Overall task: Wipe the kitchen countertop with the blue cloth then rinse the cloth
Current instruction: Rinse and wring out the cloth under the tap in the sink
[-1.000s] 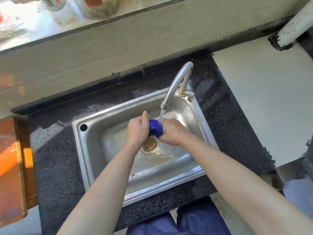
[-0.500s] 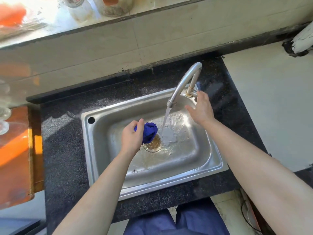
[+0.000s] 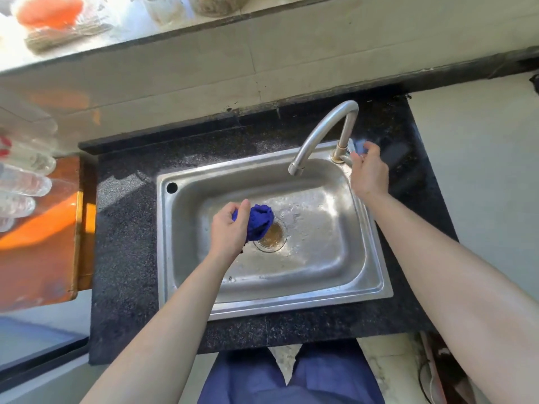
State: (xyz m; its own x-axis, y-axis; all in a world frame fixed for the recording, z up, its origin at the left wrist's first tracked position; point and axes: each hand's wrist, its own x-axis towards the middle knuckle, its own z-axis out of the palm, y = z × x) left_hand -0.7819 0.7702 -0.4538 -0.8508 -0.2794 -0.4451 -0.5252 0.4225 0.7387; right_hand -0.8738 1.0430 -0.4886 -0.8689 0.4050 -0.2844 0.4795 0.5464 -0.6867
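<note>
Steel, wet and shiny, forms the sink at the middle of our view, set into a speckled black countertop. Our left hand holds the blue cloth, bunched into a tight wad, with fingers and thumb curled closed around it. We hold it low inside the basin, just above and beside the round drain. We judge this is so that drips fall into the sink and not onto the counter.

The wad sits to the left of the spout's mouth, not directly beneath it. No stream of water shows from the curved metal tap.

Our right hand reaches to the back right corner of the sink, at the foot of the tap, where a small lever sticks out. Its fingers are loosely bent and its thumb lies against or just by the lever. We cannot tell whether it grips the lever or only touches it. We judge the hand is there to work the water, which puts us in the rinsing part of the task.

An orange-brown surface stands left of the counter. A bright ledge runs along the top, and the things on it are too blurred to name.
</note>
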